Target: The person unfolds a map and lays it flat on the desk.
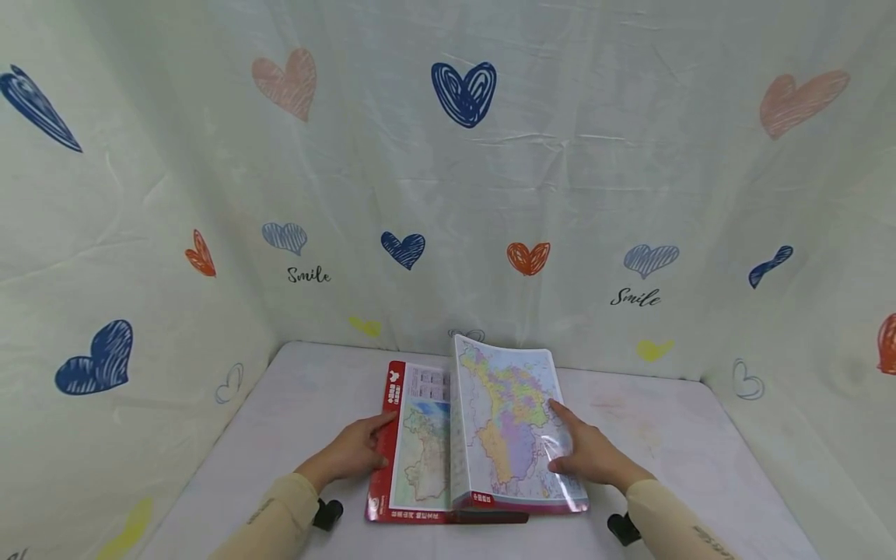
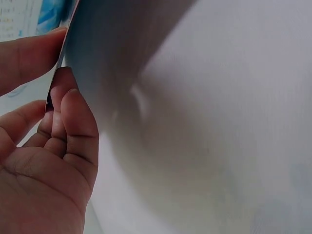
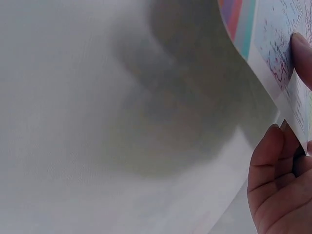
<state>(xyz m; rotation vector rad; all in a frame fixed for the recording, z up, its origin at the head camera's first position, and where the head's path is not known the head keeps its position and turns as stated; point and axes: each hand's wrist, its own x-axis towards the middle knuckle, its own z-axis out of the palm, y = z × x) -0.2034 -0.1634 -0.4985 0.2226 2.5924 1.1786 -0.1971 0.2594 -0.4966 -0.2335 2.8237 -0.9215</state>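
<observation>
A glossy folded map lies on the white table in the head view. Its left panel [image 1: 425,443] has a red border and a pale map with a blue corner. The right panel [image 1: 514,424], printed with a map in yellow, orange and purple, stands partly raised over it. My left hand [image 1: 355,449] pinches the red left edge; the left wrist view shows thumb and fingers on either side of the thin sheet [image 2: 62,53]. At the right panel's outer edge, my right hand [image 1: 595,455] grips with thumb and fingers. In the right wrist view the sheet's corner [image 3: 273,53] is lifted, fingers underneath.
The white table [image 1: 665,467] reaches back to a pale curtain [image 1: 560,179] printed with hearts and "Smile". Curtain also hangs along the left and right sides. A small black piece [image 1: 327,514] sits by the left wrist, another [image 1: 623,529] by the right.
</observation>
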